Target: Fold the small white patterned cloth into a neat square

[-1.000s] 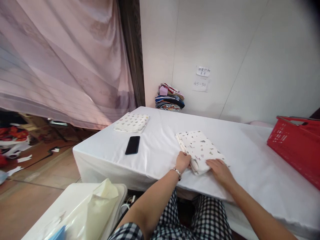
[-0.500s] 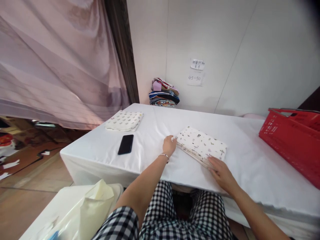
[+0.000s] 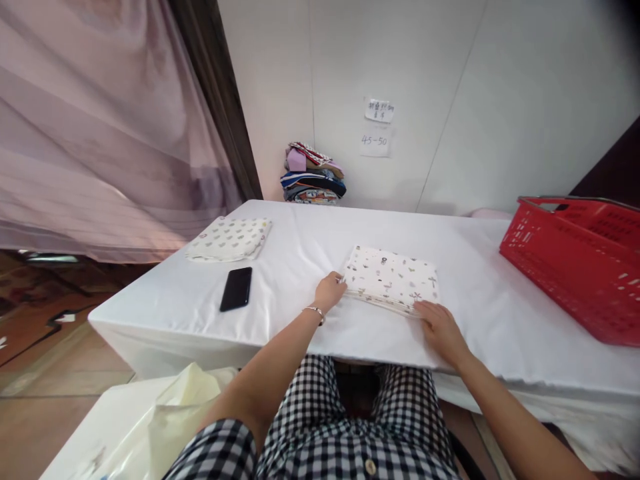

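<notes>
**Two hands squaring a folded cloth on the surface**

Two hands bracket one folded printed cloth [image 3: 391, 279], which lies flat near the front middle of the white-covered surface [image 3: 310, 313]. The left hand [image 3: 329, 291] sits at the cloth's left end, fingers curled against the edge; whether they pinch the layers or only press against them cannot be told. The right hand [image 3: 437, 325] lies at the near right corner, fingers flat and together, touching the stacked edge from the front.

Step in hand, as judged from the layout: aligning the folded layers. The near edge shows several layers slightly fanned, so the fold is made but not yet trued.

Next move, as judged: it calls for even inward pressure from both ends, with the palms kept low so the top layer does not ride up or skew.

Surroundings:
- A second folded cloth [image 3: 229, 239] rests at the far left corner, well apart.
- A black phone [image 3: 237, 289] lies between it and the left hand, touching neither.
- A red basket [image 3: 575, 260] stands at the right end.
- A pile of coloured garments [image 3: 313, 175] sits against the wall.
</notes>
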`<state>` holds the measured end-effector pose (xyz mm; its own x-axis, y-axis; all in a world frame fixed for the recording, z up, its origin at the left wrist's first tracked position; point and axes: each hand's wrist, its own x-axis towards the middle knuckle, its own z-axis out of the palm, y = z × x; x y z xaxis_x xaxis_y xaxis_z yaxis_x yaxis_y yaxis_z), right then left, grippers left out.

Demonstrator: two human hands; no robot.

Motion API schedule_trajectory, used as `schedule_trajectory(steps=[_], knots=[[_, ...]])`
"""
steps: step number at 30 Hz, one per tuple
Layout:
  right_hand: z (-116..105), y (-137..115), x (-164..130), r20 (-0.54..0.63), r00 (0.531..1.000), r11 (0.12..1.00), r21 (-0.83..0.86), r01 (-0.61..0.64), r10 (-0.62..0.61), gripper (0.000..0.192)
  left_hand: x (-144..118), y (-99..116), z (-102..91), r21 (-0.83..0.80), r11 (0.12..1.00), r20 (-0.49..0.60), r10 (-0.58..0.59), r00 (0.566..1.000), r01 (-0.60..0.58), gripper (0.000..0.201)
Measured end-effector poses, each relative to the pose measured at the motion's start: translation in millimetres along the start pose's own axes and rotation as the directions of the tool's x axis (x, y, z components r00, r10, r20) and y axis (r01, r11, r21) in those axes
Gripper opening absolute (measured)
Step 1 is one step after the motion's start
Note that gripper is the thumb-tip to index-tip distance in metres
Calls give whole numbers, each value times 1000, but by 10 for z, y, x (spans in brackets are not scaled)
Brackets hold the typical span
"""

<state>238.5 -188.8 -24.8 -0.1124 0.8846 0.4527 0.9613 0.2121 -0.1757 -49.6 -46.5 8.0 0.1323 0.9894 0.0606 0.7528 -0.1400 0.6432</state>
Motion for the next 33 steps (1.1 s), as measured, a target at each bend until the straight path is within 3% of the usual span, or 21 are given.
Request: schedule_trajectory(steps=[2,4,6,8,10,13,19,23,26,33], knots=[[-30,-84,77,5,1000,997,70,-23,22,37,-40,40,-3,10,997,-46,73,996,-73,28],[-47,-169,174,12,999,991,127,-47,45,35,-70,98,19,46,969,-83,248,965,-244,31],[-52,-224,265,35,997,986,148,-71,66,35,-90,152,66,100,880,-56,471,881,-464,29],[-52,-241,334,70,993,987,130,-99,90,34,-93,187,122,134,781,17,613,790,-610,26],[-56,-231,380,111,987,987,97,-125,114,33,-74,202,166,131,757,95,633,768,-640,21],[-80,-207,428,182,978,990,71,-120,105,32,-24,204,185,109,775,175,602,779,-623,19],[-121,-259,528,267,960,996,-35,-76,83,31,5,226,143,89,768,232,603,763,-634,24],[-126,-290,511,181,979,993,-94,-77,93,29,-31,250,141,171,741,221,613,759,-649,28],[-121,-275,435,74,997,996,-90,-8,14,27,-46,255,151,245,717,221,614,758,-652,30],[-47,-226,262,41,994,995,7,103,-103,27,-48,191,125,281,645,249,666,703,-711,26]])
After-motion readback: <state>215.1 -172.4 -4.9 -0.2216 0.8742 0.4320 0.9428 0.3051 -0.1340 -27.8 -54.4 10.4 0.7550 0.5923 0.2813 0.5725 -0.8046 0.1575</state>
